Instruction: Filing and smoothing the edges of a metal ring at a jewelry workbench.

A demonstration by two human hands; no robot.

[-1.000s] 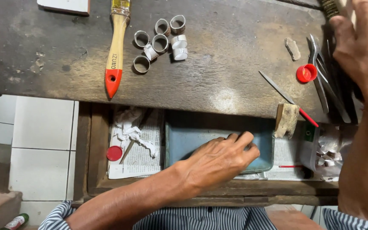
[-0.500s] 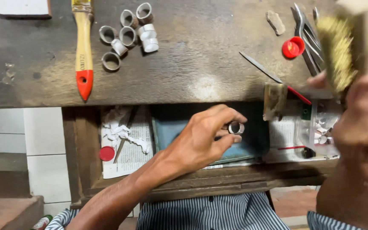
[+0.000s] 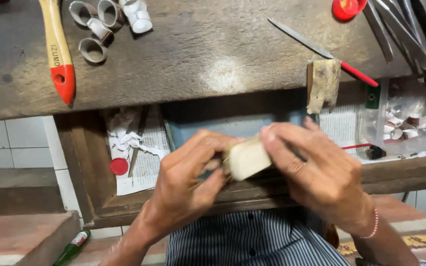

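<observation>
My two hands meet over the open drawer point(image 3: 99, 197) in front of my striped shirt. My right hand point(image 3: 321, 172) grips a pale wooden brush block point(image 3: 246, 158), its bristles turned toward my left hand. My left hand point(image 3: 188, 182) is pinched shut against the brush. The small ring it held a moment ago is hidden behind its fingers and the brush.
On the worn wooden bench lie a paintbrush with a red-tipped handle point(image 3: 57, 49), several short tube rings point(image 3: 99, 24), a metal file point(image 3: 301, 39), a red cap point(image 3: 348, 7) and pliers point(image 3: 400, 29). A wooden peg point(image 3: 323, 83) juts from the edge. A plastic bag of rings point(image 3: 405, 118) and newspaper point(image 3: 144, 148) sit in the drawer.
My left hand picked a small ring out of the drawer. My right hand took the brush from the bench and brought it down to meet the left hand.
</observation>
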